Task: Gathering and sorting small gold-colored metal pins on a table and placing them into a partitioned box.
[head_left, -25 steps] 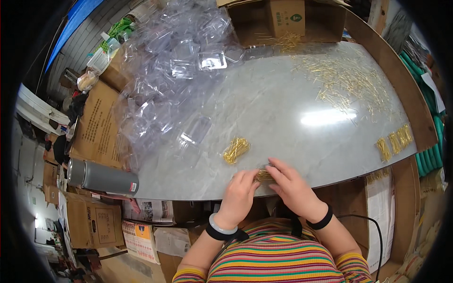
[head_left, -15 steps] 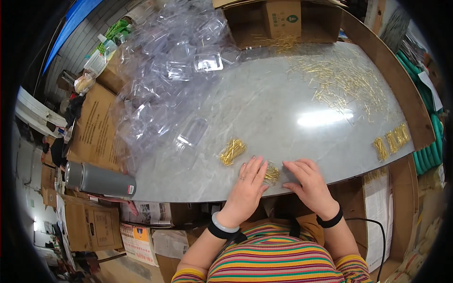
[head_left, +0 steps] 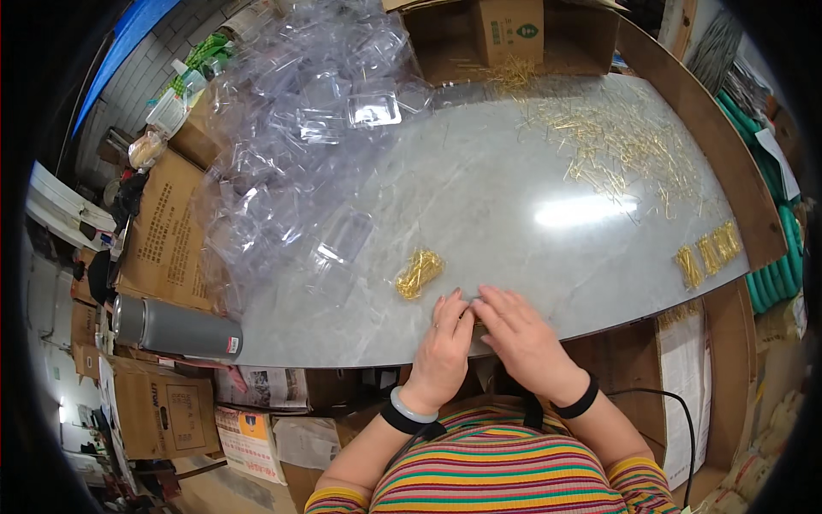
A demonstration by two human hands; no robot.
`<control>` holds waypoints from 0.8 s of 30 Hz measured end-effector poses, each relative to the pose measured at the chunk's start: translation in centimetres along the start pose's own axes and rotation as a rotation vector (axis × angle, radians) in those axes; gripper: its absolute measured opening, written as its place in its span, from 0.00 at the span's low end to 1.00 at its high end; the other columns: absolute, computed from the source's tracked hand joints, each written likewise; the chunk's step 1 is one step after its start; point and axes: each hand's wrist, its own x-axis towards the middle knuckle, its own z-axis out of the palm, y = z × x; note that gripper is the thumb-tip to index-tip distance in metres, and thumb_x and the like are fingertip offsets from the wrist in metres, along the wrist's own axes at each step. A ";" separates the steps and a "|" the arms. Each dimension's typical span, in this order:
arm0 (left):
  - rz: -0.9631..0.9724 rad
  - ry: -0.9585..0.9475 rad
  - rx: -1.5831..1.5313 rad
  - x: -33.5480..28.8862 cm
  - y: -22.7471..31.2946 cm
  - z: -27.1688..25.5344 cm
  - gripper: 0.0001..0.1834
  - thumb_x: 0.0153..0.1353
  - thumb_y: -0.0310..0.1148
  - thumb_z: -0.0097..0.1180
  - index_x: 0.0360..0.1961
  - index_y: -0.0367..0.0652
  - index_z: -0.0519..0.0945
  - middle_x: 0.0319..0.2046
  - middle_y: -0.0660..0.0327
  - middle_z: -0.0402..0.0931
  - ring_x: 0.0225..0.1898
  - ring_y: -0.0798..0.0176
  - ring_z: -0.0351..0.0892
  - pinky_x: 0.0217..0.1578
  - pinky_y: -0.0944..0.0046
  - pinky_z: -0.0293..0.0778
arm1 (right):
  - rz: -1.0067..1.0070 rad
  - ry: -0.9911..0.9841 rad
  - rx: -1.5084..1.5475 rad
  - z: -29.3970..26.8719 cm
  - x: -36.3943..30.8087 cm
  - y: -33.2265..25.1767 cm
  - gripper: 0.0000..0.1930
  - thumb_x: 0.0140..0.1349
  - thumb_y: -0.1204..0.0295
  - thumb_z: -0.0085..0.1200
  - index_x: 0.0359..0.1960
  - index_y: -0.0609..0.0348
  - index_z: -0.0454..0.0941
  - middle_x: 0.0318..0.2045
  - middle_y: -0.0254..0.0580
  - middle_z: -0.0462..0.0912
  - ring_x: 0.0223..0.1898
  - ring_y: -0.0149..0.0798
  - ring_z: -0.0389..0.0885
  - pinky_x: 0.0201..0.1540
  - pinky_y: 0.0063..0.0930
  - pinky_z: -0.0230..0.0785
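Observation:
My left hand [head_left: 442, 341] and my right hand [head_left: 524, 345] meet at the table's near edge, fingers close together and bent. They press from both sides around a small bundle of gold wire hooks, which they now almost wholly cover. Just beyond my left hand lies a separate pile of gold wire hooks [head_left: 419, 274] on the grey marbled table [head_left: 479, 188]. Several neat bundles of the same hooks [head_left: 707, 255] sit in a row by the right edge. Farther back on the right, loose hooks [head_left: 616, 154] are scattered.
Clear plastic blister shells [head_left: 300, 146] are heaped over the table's left side. A grey bottle [head_left: 175, 327] lies at the left near corner. Cardboard walls [head_left: 702, 128] border the right side, and an open carton [head_left: 582, 43] stands at the back.
My right hand has moved left and closed in against my left hand. The bundle of hooks, visible between them before, is now covered.

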 end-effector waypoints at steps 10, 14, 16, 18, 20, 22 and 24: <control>-0.168 0.272 -0.108 -0.1 0.8 -2.1 0.08 0.65 0.21 0.56 0.45 0.34 0.75 0.49 0.45 0.75 0.49 0.45 0.79 0.46 0.57 0.78 | -0.031 0.016 -0.108 1.5 0.2 -0.7 0.22 0.55 0.79 0.54 0.55 0.67 0.76 0.57 0.50 0.78 0.61 0.51 0.74 0.66 0.46 0.66; -0.643 0.269 -0.387 -1.2 -1.6 -5.6 0.10 0.71 0.29 0.54 0.45 0.31 0.76 0.34 0.53 0.78 0.30 0.62 0.81 0.27 0.67 0.77 | -0.014 0.053 -0.077 1.5 0.2 -0.7 0.21 0.54 0.82 0.55 0.52 0.66 0.78 0.55 0.48 0.79 0.60 0.51 0.75 0.65 0.45 0.68; -0.885 0.187 -0.661 -0.6 -3.3 -6.5 0.13 0.72 0.33 0.53 0.45 0.30 0.77 0.30 0.55 0.78 0.23 0.66 0.80 0.21 0.70 0.76 | -0.004 0.061 -0.078 1.8 0.1 -0.7 0.20 0.54 0.83 0.55 0.51 0.65 0.78 0.55 0.48 0.79 0.59 0.51 0.76 0.64 0.45 0.68; -1.012 0.070 -0.857 0.3 -5.0 -7.3 0.14 0.72 0.34 0.54 0.45 0.29 0.77 0.29 0.55 0.78 0.22 0.65 0.81 0.19 0.69 0.76 | -0.011 0.065 -0.084 1.6 0.4 -1.1 0.20 0.53 0.83 0.55 0.50 0.65 0.78 0.53 0.48 0.79 0.58 0.51 0.76 0.62 0.44 0.69; -1.040 0.043 -0.891 1.7 -5.7 -7.4 0.15 0.71 0.35 0.55 0.44 0.29 0.77 0.28 0.54 0.77 0.21 0.63 0.81 0.18 0.67 0.77 | -0.015 0.067 -0.100 1.4 0.6 -1.2 0.20 0.53 0.83 0.55 0.50 0.65 0.79 0.52 0.47 0.79 0.57 0.51 0.77 0.61 0.44 0.70; -1.039 0.044 -0.922 1.9 -5.8 -7.1 0.15 0.71 0.36 0.55 0.43 0.29 0.77 0.28 0.54 0.77 0.22 0.63 0.81 0.19 0.67 0.78 | -0.004 0.052 -0.100 1.3 0.6 -1.4 0.20 0.53 0.83 0.55 0.50 0.64 0.79 0.50 0.47 0.80 0.57 0.51 0.76 0.60 0.44 0.70; -1.011 0.074 -0.951 1.9 -6.1 -6.8 0.15 0.71 0.35 0.55 0.41 0.30 0.77 0.29 0.55 0.78 0.22 0.63 0.82 0.20 0.67 0.79 | 0.010 0.052 -0.089 1.3 0.5 -1.6 0.19 0.54 0.83 0.55 0.50 0.63 0.79 0.50 0.47 0.79 0.57 0.52 0.76 0.60 0.44 0.70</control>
